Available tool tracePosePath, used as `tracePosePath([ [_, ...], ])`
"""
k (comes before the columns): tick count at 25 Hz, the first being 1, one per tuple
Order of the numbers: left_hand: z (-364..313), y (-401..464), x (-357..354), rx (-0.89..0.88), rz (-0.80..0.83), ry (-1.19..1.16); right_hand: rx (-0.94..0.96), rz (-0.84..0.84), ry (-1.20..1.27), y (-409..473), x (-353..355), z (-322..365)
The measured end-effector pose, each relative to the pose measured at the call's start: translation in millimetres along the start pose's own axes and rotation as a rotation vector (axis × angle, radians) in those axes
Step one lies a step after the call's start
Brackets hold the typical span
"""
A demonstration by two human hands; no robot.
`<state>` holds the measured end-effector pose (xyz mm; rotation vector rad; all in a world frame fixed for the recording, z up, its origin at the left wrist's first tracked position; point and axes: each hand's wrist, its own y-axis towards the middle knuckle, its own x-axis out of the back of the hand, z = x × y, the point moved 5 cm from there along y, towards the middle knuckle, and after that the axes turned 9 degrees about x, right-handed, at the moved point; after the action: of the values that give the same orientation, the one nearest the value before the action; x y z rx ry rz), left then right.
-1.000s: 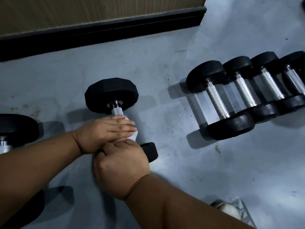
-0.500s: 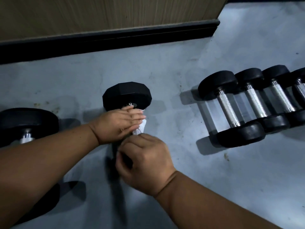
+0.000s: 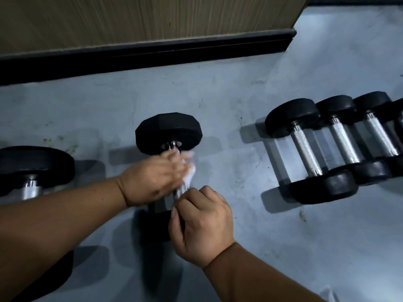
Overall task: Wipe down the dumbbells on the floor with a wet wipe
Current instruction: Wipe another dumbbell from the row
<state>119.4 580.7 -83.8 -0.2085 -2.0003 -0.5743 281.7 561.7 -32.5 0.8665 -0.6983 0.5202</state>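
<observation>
**Wipe working up the handle toward the far head**

Head view: the left hand [image 3: 157, 177] is pressing the white wet wipe [image 3: 189, 175] around the chrome handle [image 3: 181, 190] of the hex dumbbell [image 3: 169, 131] lying in the middle of the grey floor [image 3: 218, 105], fingers curled over the cloth and blurring with motion. A second ago that hand was sitting lower on the bar; now it is crowding up against the far black head, and a short stretch of bare metal is showing below it. The right hand [image 3: 200, 225] is clenching closed around the near end of the bar, steadying the weight where a moment back it was covering the near head more fully. That is reading as the handle pass nearing its far end, with the rubber heads probably next.

Off to the right, a row of round dumbbells [image 3: 309, 149] is resting side by side, touching, well apart from the one being cleaned. At the left edge another dumbbell [image 3: 32, 162] is lying partly out of frame. Whether any of those have been wiped is impossible to tell. A dark baseboard [image 3: 152, 55] is running along the wall behind
</observation>
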Motion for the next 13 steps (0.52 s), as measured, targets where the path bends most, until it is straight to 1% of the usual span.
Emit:
tracePosePath([
  [2,-19,-9,-10,-0.084,0.12,-0.089,0.007,-0.004,0.002,0,-1,0],
  [3,-18,-8,-9,-0.106,0.143,-0.084,0.01,-0.009,0.006,0,-1,-2],
  [4,-12,-3,-5,-0.095,0.136,-0.047,0.01,-0.014,0.011,0,-1,-3],
  [7,9,10,14,0.076,0.011,0.034,0.009,-0.008,0.014,-1,-1,-3],
  [8,5,7,15,0.101,-0.005,0.033,0.016,0.002,0.014,-2,-1,-3],
  [11,-19,-11,4,0.047,0.09,-0.038,0.04,0.039,0.045,-1,-1,-6],
  [13,-23,-15,2,0.057,0.135,-0.097,0.037,0.098,0.063,-1,-3,-7],
])
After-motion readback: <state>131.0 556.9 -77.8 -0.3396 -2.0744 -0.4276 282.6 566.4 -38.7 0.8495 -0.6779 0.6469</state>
